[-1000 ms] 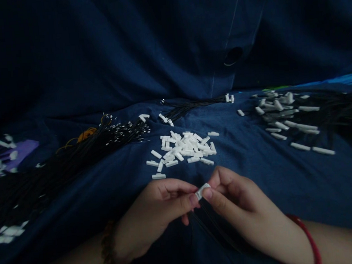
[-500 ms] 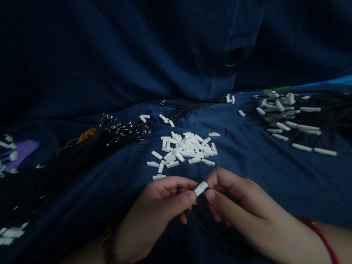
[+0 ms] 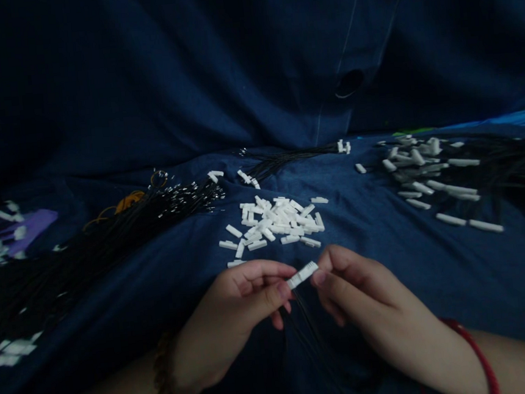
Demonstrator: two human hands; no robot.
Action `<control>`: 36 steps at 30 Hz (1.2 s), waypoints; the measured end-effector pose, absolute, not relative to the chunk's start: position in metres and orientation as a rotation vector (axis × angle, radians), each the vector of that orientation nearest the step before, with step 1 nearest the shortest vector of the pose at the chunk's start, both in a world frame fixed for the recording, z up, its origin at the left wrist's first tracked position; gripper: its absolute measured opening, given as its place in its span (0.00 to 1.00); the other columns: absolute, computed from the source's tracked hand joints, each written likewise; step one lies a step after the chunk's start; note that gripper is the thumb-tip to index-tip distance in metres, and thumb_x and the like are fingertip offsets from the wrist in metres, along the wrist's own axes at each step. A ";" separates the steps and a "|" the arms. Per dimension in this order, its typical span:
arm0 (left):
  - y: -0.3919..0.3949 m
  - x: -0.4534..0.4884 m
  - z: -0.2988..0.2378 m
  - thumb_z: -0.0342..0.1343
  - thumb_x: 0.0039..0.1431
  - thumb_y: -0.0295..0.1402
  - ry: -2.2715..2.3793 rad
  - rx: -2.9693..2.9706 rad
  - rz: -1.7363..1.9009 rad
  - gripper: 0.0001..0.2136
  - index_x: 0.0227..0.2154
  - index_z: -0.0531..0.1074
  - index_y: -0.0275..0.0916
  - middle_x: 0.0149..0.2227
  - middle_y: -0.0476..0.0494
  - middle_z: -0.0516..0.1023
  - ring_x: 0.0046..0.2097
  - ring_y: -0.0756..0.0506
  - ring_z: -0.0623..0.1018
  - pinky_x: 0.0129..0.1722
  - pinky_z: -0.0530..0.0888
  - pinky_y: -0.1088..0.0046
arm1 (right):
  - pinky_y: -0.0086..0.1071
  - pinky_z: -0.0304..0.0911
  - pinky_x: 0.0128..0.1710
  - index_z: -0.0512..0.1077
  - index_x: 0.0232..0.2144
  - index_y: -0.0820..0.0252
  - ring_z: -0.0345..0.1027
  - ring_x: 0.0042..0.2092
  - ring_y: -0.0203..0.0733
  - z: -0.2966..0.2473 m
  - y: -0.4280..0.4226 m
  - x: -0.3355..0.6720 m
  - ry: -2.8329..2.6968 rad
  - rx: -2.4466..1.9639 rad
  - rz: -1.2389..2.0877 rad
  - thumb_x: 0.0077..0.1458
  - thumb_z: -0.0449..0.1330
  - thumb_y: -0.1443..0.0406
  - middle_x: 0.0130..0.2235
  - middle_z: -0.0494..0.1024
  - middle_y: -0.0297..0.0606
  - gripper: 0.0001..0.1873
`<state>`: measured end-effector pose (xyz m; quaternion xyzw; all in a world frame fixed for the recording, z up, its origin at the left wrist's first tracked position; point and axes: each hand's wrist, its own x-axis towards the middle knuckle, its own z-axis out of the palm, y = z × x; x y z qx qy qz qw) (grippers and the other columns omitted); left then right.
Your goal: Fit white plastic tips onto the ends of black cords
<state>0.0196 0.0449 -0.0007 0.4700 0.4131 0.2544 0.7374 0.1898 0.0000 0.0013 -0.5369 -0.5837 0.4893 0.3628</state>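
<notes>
My left hand [image 3: 237, 300] and my right hand [image 3: 362, 283] pinch a small white plastic connector housing [image 3: 302, 274] between them, one at each end. Thin black wires [image 3: 304, 334] hang down from it between my hands. Just above my hands lies a loose pile of similar white connector housings [image 3: 274, 220] on the dark blue cloth [image 3: 388, 272]. My fingers hide the ends of the held housing.
A bundle of black wires with metal terminals [image 3: 184, 201] lies at the left. At the right, more wires lie among white housings [image 3: 425, 170]. A thinner wire bunch [image 3: 290, 154] lies at the back. My wrists wear a bead bracelet [image 3: 165, 377] and a red cord [image 3: 475, 350].
The white housing has turned, its right end now tilting upward. My right hand has shifted up and slightly right, and the housing shows more between my fingertips.
</notes>
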 end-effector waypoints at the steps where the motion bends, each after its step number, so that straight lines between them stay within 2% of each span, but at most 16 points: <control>1: 0.045 0.020 -0.001 0.57 0.51 0.31 0.910 1.033 0.560 0.07 0.35 0.73 0.39 0.25 0.51 0.73 0.27 0.54 0.70 0.24 0.67 0.81 | 0.23 0.53 0.24 0.60 0.25 0.61 0.55 0.24 0.29 0.001 0.000 0.190 -1.499 -1.379 1.270 0.60 0.45 0.60 0.22 0.62 0.29 0.15; 13: 0.045 0.021 0.003 0.57 0.49 0.34 0.992 1.067 0.493 0.06 0.31 0.74 0.39 0.21 0.53 0.71 0.24 0.55 0.69 0.18 0.64 0.84 | 0.23 0.52 0.23 0.60 0.27 0.61 0.55 0.23 0.29 0.000 -0.003 0.188 -1.544 -1.370 1.373 0.60 0.45 0.60 0.21 0.62 0.28 0.14; 22: 0.046 0.019 0.006 0.55 0.51 0.36 0.973 1.245 0.413 0.08 0.25 0.74 0.37 0.22 0.51 0.71 0.25 0.54 0.68 0.22 0.63 0.80 | 0.21 0.49 0.20 0.59 0.28 0.61 0.51 0.23 0.27 0.008 0.001 0.190 -1.571 -1.340 1.443 0.59 0.47 0.61 0.22 0.60 0.28 0.10; 26: 0.046 0.019 0.006 0.56 0.50 0.34 1.016 1.245 0.521 0.05 0.25 0.75 0.39 0.23 0.53 0.73 0.27 0.55 0.67 0.25 0.62 0.81 | 0.20 0.53 0.23 0.61 0.30 0.61 0.56 0.26 0.28 0.019 0.011 0.200 -1.739 -1.309 1.420 0.56 0.51 0.64 0.27 0.65 0.30 0.05; 28: 0.046 0.019 0.006 0.56 0.50 0.33 1.039 1.222 0.571 0.05 0.25 0.75 0.40 0.23 0.53 0.73 0.26 0.55 0.67 0.25 0.61 0.81 | 0.21 0.54 0.22 0.62 0.31 0.60 0.58 0.25 0.29 0.020 0.017 0.208 -1.896 -1.293 1.286 0.55 0.52 0.64 0.26 0.66 0.30 0.04; 30: 0.046 0.018 0.006 0.56 0.51 0.34 1.069 1.194 0.595 0.06 0.24 0.74 0.40 0.23 0.53 0.73 0.26 0.55 0.66 0.24 0.60 0.81 | 0.23 0.54 0.22 0.62 0.34 0.60 0.59 0.24 0.30 0.017 0.024 0.216 -2.116 -1.278 0.956 0.54 0.52 0.64 0.25 0.68 0.31 0.05; 33: 0.046 0.018 0.006 0.55 0.51 0.36 1.091 1.182 0.600 0.07 0.24 0.74 0.39 0.23 0.53 0.72 0.25 0.54 0.66 0.23 0.60 0.79 | 0.30 0.58 0.29 0.62 0.37 0.63 0.63 0.28 0.36 0.006 0.031 0.224 -2.416 -1.135 0.377 0.55 0.51 0.64 0.28 0.70 0.36 0.08; 36: 0.048 0.018 0.008 0.55 0.51 0.36 1.116 1.183 0.603 0.07 0.24 0.73 0.38 0.23 0.52 0.71 0.25 0.53 0.65 0.23 0.60 0.78 | 0.34 0.58 0.37 0.62 0.39 0.66 0.65 0.35 0.40 -0.003 0.034 0.225 -2.511 -1.046 0.221 0.56 0.50 0.64 0.33 0.71 0.42 0.11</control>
